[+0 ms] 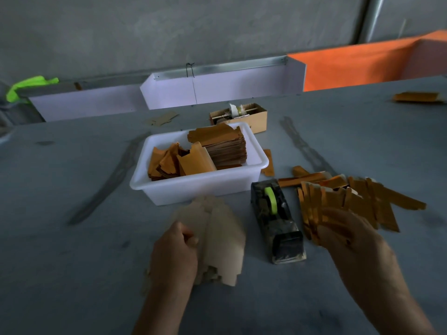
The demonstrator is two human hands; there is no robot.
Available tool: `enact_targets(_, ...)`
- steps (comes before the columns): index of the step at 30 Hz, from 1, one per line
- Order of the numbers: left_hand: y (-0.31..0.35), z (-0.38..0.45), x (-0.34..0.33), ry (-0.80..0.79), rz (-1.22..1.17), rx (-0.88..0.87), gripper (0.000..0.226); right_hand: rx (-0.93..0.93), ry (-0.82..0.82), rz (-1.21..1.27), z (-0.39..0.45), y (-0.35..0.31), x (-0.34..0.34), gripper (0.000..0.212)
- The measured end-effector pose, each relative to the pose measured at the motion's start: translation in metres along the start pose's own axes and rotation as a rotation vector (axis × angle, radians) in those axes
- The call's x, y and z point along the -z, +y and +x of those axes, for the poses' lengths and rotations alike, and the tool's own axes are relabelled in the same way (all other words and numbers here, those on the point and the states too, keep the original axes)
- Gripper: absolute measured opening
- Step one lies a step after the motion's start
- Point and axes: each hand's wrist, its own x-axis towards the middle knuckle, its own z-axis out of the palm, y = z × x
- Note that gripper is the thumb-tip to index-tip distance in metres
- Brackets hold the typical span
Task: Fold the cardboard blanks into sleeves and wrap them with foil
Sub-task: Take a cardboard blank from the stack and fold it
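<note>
Left hand grips fanned pale-brown cardboard blanks just left of black tape dispenser; right hand, blurred, grasp unclear, over shiny gold foil strips right of dispenser.

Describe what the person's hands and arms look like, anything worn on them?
Both the left hand and right hand are bare: no gloves, and no rings or watch that can be seen. The forearms are bare too, with no sleeves in view. The right hand is motion-blurred.

Dim grey wall behind grey table.
</note>
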Motion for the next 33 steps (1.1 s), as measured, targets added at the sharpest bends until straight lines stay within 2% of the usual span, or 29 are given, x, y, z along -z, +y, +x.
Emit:
enact_targets(2, 0.001, 0.001, -0.003, -0.055, 0.008, 0.002, 0.024, 0.059, -0.027, 0.056, -0.008, -0.011, -0.003, 0.023)
enact_targets(4, 0.005, -0.002, -0.008, -0.108, 0.306, -0.061, 0.049, 0.097, -0.078, 0.12, -0.015, -0.017, -0.008, 0.024)
enact_targets(6, 0.012, -0.011, -0.013, -0.094, 0.559, -0.114, 0.06, 0.1, -0.148, 0.155, -0.021, -0.019, -0.014, 0.027)
enact_targets(8, 0.017, -0.018, -0.019, -0.063, 0.585, -0.132, 0.056, 0.077, -0.218, 0.176, -0.026, -0.019, -0.019, 0.025)
enact_targets(13, 0.023, -0.016, -0.034, -0.163, 0.45, -0.133, 0.033, 0.036, -0.327, 0.219, -0.031, -0.018, -0.023, 0.028)
enact_targets(18, 0.028, -0.018, -0.038, -0.075, 0.508, -0.153, 0.033, 0.005, -0.374, 0.214, -0.032, -0.017, -0.022, 0.026)
enact_targets(20, 0.026, -0.016, -0.039, -0.104, 0.425, -0.123, 0.044, -0.019, -0.405, 0.22, -0.033, -0.017, -0.023, 0.023)
enact_targets(22, 0.027, -0.016, -0.035, -0.2, 0.323, -0.058, 0.048, -0.043, -0.42, 0.243, -0.033, -0.017, -0.024, 0.023)
enact_targets(24, 0.025, -0.017, -0.028, -0.248, 0.127, -0.022, 0.027, -0.076, -0.426, 0.271, -0.034, -0.017, -0.024, 0.024)
enact_targets(26, 0.022, -0.02, -0.016, -0.304, -0.233, 0.097, 0.009, -0.117, -0.441, 0.303, -0.034, -0.015, -0.025, 0.023)
enact_targets(28, 0.022, -0.025, -0.003, -0.465, -0.616, 0.264, 0.017, -0.171, -0.448, 0.373, -0.034, -0.014, -0.028, 0.02)
enact_targets(30, 0.024, -0.031, 0.008, -0.663, -0.931, 0.355, 0.037, -0.254, -0.438, 0.48, -0.035, -0.016, -0.031, 0.013)
enact_targets(31, 0.027, -0.034, 0.013, -0.745, -1.026, 0.363, 0.045, -0.295, -0.446, 0.537, -0.035, -0.018, -0.033, 0.009)
enact_targets(33, 0.032, -0.039, 0.016, -0.804, -1.075, 0.351, 0.053, -0.35, -0.507, 0.594, -0.034, -0.021, -0.036, 0.013)
